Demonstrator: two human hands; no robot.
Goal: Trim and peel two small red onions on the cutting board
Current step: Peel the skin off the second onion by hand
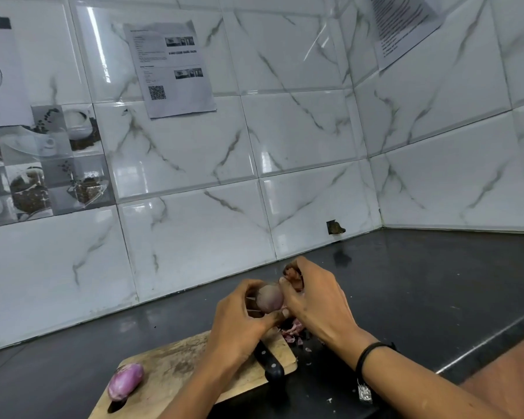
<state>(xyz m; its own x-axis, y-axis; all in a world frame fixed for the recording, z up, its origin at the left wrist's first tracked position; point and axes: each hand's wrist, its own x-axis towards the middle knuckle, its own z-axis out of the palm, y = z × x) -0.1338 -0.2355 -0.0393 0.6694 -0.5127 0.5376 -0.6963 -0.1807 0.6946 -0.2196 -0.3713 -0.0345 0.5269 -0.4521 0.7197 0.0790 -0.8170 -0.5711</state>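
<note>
My left hand (239, 323) cupped the onion (271, 297), held clear of the board (170, 358); my right hand (315, 300) pinched its loose skin (292, 275). I judged 1 slow pull best. The 2nd onion (125, 381) lay on the board.

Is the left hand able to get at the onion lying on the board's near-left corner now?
Probably yes, once freed: the left hand grips the held onion, but bare cutting board lies between it and the lying onion; the knife sits off to the right.

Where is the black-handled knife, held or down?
Set down: the black-handled knife lies on the wooden cutting board; left hand and right hand hold the round red onion.
</note>
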